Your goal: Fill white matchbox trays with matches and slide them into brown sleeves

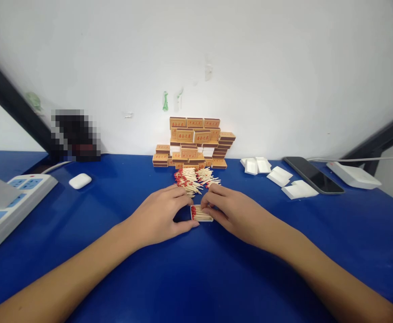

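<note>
A small white matchbox tray (pixel 211 220) lies on the blue table, filled with red-tipped matches (pixel 199 212) whose heads point left. The thumb and index finger of my left hand (pixel 162 213) grip the tray at its left end. My right hand (pixel 228 208) bends over the tray's right end, its fingertips pinched together on the matches there. How many matches those fingertips touch is hidden. Just behind my hands lies a loose heap of matches (pixel 187 180), with a smaller heap of matches (pixel 207 176) beside it on the right.
Stacked matchboxes (pixel 194 137) stand against the wall. White trays (pixel 280 176) lie to the right, near a black phone (pixel 312 174) and a white box (pixel 354 175). On the left are a white earbud case (pixel 80 181) and a power strip (pixel 31 188).
</note>
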A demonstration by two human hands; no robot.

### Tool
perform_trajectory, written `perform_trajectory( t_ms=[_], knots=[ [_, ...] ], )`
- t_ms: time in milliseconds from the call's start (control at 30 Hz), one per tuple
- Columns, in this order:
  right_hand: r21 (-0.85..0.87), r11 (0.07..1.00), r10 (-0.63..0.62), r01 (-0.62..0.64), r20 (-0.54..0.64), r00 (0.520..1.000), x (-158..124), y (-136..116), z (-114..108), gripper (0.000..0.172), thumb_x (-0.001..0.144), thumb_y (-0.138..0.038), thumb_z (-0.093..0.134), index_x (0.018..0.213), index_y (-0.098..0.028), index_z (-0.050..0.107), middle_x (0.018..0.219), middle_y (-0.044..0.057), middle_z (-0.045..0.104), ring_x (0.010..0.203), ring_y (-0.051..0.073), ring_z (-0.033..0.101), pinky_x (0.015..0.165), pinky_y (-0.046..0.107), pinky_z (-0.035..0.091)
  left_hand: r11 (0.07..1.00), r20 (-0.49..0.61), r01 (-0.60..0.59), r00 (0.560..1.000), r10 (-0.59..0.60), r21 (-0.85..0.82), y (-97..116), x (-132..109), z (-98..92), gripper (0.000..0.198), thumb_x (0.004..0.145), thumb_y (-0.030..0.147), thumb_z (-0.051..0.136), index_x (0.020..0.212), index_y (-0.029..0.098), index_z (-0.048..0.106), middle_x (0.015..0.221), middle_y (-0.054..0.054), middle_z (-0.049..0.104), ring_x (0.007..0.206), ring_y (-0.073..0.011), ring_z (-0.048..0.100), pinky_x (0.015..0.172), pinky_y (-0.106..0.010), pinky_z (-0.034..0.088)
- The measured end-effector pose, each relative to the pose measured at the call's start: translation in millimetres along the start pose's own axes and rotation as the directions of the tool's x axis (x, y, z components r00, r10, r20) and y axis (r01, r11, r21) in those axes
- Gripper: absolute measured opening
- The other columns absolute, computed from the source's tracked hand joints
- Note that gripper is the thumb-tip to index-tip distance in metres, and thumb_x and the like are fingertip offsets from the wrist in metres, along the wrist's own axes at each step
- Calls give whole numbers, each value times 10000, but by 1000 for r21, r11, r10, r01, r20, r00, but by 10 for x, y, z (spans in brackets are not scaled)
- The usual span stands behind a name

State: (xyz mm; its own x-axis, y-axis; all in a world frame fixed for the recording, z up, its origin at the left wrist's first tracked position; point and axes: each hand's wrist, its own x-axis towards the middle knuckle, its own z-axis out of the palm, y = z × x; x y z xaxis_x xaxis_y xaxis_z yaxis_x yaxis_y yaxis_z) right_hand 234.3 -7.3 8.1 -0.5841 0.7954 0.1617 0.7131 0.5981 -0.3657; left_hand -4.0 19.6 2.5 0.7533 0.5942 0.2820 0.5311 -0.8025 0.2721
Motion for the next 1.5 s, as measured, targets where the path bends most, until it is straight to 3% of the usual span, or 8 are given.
perform_trajectory(
  t_ms=[700, 1500],
  knots=[
    [29, 1000, 2, -2, 5, 1000, -28, -8, -29, 132, 1029, -195, 559, 995, -204, 686, 1021, 55, 618, 806, 168, 604, 719, 306, 481, 1000, 4, 0, 1000, 0, -6, 8, -1, -3, 251, 935, 410, 732, 1027, 179, 697, 1003, -48, 698, 998, -251, 652, 856, -394, 546],
    [-167, 981, 86, -98, -78, 993, 10, -57, 63, 147, 1026, -245, 584, 904, -184, 639, 952, 46, 645, 817, 183, 624, 674, 311, 417, 1000, -1, -2, 1000, 2, 9, -12, 2, 4, 278, 937, 437, 728, 988, 167, 691, 988, -59, 694, 987, -252, 644, 847, -392, 549]
  ],
)
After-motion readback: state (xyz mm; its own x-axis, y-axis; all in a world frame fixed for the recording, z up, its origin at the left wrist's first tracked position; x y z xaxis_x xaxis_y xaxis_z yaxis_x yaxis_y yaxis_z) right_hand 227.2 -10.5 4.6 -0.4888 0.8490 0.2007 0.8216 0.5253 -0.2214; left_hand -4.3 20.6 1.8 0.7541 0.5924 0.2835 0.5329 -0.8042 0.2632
